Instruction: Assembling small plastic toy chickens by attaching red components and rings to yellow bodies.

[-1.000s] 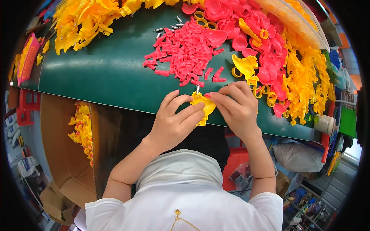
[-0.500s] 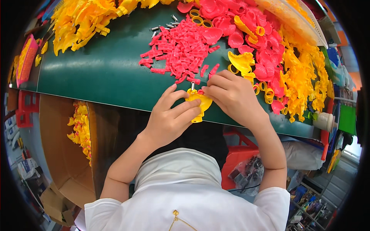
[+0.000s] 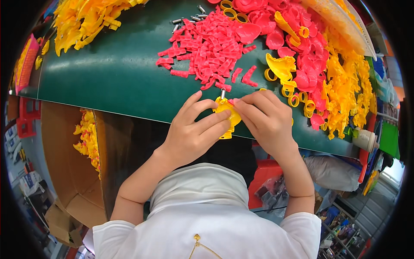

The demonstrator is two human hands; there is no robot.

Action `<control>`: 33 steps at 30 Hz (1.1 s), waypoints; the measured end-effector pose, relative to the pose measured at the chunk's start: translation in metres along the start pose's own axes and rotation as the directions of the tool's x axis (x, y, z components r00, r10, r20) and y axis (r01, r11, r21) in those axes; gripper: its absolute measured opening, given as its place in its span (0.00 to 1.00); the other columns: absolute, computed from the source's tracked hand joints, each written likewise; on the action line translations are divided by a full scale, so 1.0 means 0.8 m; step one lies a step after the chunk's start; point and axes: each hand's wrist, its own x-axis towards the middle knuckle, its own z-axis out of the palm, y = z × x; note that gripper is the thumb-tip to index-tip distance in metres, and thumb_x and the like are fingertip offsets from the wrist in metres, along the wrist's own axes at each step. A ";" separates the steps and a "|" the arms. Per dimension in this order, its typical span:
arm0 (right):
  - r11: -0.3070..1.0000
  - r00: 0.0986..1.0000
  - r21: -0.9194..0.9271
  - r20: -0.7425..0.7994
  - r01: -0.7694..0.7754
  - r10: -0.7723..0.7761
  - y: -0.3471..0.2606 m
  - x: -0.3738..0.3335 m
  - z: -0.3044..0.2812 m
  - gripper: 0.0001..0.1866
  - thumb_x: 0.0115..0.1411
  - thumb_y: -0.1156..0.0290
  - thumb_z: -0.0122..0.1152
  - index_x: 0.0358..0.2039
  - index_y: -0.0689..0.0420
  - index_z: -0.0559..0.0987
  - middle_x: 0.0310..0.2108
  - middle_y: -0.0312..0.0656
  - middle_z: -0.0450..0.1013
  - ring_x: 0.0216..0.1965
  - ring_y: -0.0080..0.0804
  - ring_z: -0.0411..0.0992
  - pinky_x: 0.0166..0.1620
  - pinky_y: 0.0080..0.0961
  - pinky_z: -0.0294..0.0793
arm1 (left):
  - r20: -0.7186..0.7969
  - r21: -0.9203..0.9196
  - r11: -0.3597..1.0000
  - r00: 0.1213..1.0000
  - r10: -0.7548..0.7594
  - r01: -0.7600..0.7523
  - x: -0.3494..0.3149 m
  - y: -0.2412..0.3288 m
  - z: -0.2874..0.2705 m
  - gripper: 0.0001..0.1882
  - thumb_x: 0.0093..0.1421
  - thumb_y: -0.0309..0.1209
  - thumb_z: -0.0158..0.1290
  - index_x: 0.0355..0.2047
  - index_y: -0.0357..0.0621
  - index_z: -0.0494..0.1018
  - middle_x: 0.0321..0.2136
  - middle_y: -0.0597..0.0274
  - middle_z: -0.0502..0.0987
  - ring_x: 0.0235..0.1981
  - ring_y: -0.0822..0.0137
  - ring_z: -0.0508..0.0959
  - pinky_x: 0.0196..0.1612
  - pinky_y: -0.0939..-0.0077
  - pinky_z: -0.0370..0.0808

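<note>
1 ylw shell (image 3: 235,118) runs fore-aft, spring (image 3: 223,93) fwd.

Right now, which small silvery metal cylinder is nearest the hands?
The silvery cylinder at the top edge of the yellow plastic piece in the left hand; the other cylinders lie farther off beside the pink plastic heap.

Green-topped table (image 3: 112,82) shows whitish sheen at left. Red plastic stool (image 3: 28,115) stands below its left end, blue-grey floor (image 3: 41,154) beside. Lower right: cluttered dark shelving (image 3: 351,209), grey ribbed surface (image 3: 383,205) near. White light (image 3: 394,171) glares at right rim.
</note>
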 end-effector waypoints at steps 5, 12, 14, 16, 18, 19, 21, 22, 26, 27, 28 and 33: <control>0.999 0.994 0.016 0.103 0.040 -0.042 0.008 0.011 -0.011 0.08 0.46 0.76 0.67 0.30 0.56 0.81 0.28 0.36 0.74 0.34 0.34 0.72 0.33 0.28 0.74 | 0.002 0.006 1.000 1.000 0.004 -0.004 0.000 0.000 0.000 0.08 0.48 0.29 0.61 0.31 0.47 0.78 0.40 0.69 0.79 0.48 0.62 0.73 0.56 0.51 0.70; 1.000 0.989 -0.006 0.144 -0.011 0.012 -0.003 0.008 -0.017 0.09 0.49 0.74 0.66 0.33 0.56 0.81 0.33 0.37 0.73 0.42 0.39 0.69 0.40 0.33 0.72 | 0.007 -0.011 1.000 1.000 0.012 -0.012 0.006 -0.002 -0.002 0.10 0.47 0.28 0.61 0.32 0.46 0.78 0.40 0.68 0.78 0.47 0.62 0.73 0.56 0.51 0.70; 0.999 0.993 0.004 0.107 -0.045 0.045 -0.015 0.002 -0.019 0.09 0.50 0.73 0.66 0.34 0.56 0.81 0.34 0.37 0.72 0.44 0.41 0.68 0.43 0.35 0.71 | 0.034 0.000 1.000 0.999 0.004 -0.004 0.008 0.003 -0.011 0.10 0.47 0.28 0.60 0.33 0.45 0.78 0.38 0.68 0.78 0.47 0.63 0.74 0.57 0.51 0.69; 0.996 0.991 -0.035 0.098 -0.085 0.088 -0.018 -0.001 -0.019 0.08 0.51 0.72 0.66 0.34 0.57 0.82 0.38 0.38 0.71 0.47 0.43 0.66 0.48 0.36 0.67 | 0.042 0.024 1.000 0.999 0.012 -0.013 0.016 0.010 -0.016 0.10 0.48 0.27 0.59 0.34 0.44 0.78 0.36 0.67 0.77 0.46 0.64 0.74 0.58 0.52 0.68; 0.994 0.986 0.033 0.136 -0.105 0.100 -0.006 0.008 -0.025 0.06 0.52 0.72 0.65 0.32 0.59 0.82 0.38 0.40 0.70 0.47 0.41 0.66 0.48 0.35 0.67 | 0.083 0.264 0.964 0.996 0.013 -0.034 0.023 0.025 -0.017 0.10 0.50 0.28 0.57 0.34 0.43 0.77 0.31 0.65 0.76 0.45 0.65 0.74 0.59 0.53 0.67; 0.990 0.981 0.073 0.162 -0.121 0.108 0.006 0.019 -0.028 0.06 0.52 0.73 0.65 0.31 0.59 0.82 0.37 0.41 0.70 0.46 0.41 0.66 0.47 0.34 0.67 | 0.090 0.349 0.931 0.993 0.080 -0.107 0.027 0.029 -0.016 0.09 0.51 0.29 0.55 0.34 0.43 0.77 0.29 0.64 0.74 0.45 0.65 0.74 0.59 0.54 0.67; 0.990 0.986 -0.045 -0.100 -0.136 0.130 0.033 0.056 -0.029 0.07 0.52 0.74 0.65 0.33 0.58 0.81 0.37 0.42 0.71 0.45 0.43 0.67 0.45 0.33 0.69 | 0.121 0.458 0.875 0.986 0.112 -0.156 0.030 0.035 -0.019 0.08 0.51 0.28 0.56 0.33 0.43 0.77 0.29 0.64 0.74 0.45 0.65 0.73 0.59 0.54 0.67; 0.985 0.971 -0.149 -0.235 -0.088 0.052 0.048 0.078 -0.026 0.09 0.51 0.74 0.66 0.35 0.57 0.80 0.37 0.42 0.71 0.46 0.43 0.67 0.47 0.33 0.69 | 0.121 0.469 0.867 0.985 0.125 -0.168 0.027 0.036 -0.021 0.08 0.51 0.28 0.56 0.33 0.43 0.77 0.29 0.64 0.74 0.45 0.65 0.73 0.59 0.54 0.67; 0.898 0.968 -0.440 -0.223 0.004 -0.114 0.092 0.110 -0.007 0.10 0.50 0.74 0.66 0.35 0.55 0.79 0.39 0.41 0.71 0.48 0.44 0.66 0.48 0.33 0.69 | 0.011 0.473 0.873 0.991 0.130 -0.119 0.007 0.026 -0.016 0.08 0.50 0.27 0.58 0.33 0.43 0.76 0.32 0.63 0.75 0.44 0.61 0.73 0.57 0.57 0.69; 0.907 0.969 -0.421 -0.225 0.002 -0.107 0.095 0.109 -0.010 0.10 0.50 0.74 0.66 0.34 0.56 0.79 0.38 0.40 0.72 0.45 0.43 0.68 0.47 0.33 0.70 | -0.038 0.455 0.885 0.990 0.134 -0.102 0.000 0.024 -0.010 0.09 0.49 0.26 0.58 0.33 0.43 0.76 0.33 0.62 0.75 0.44 0.60 0.73 0.56 0.58 0.70; 0.915 0.970 -0.403 -0.224 -0.002 -0.097 0.097 0.109 -0.012 0.09 0.49 0.75 0.66 0.33 0.56 0.79 0.36 0.39 0.73 0.43 0.42 0.69 0.46 0.32 0.71 | -0.065 0.453 0.885 0.986 0.153 -0.107 -0.004 0.022 -0.003 0.11 0.47 0.27 0.61 0.32 0.43 0.76 0.36 0.61 0.75 0.44 0.57 0.73 0.53 0.57 0.73; 0.933 0.936 0.261 -0.182 -0.249 0.301 0.024 0.073 -0.025 0.06 0.53 0.80 0.62 0.33 0.58 0.79 0.27 0.38 0.76 0.28 0.27 0.75 0.32 0.18 0.70 | -0.205 0.279 0.960 0.974 0.093 -0.033 -0.020 0.002 0.013 0.13 0.45 0.32 0.64 0.30 0.42 0.75 0.37 0.60 0.76 0.46 0.56 0.73 0.52 0.48 0.74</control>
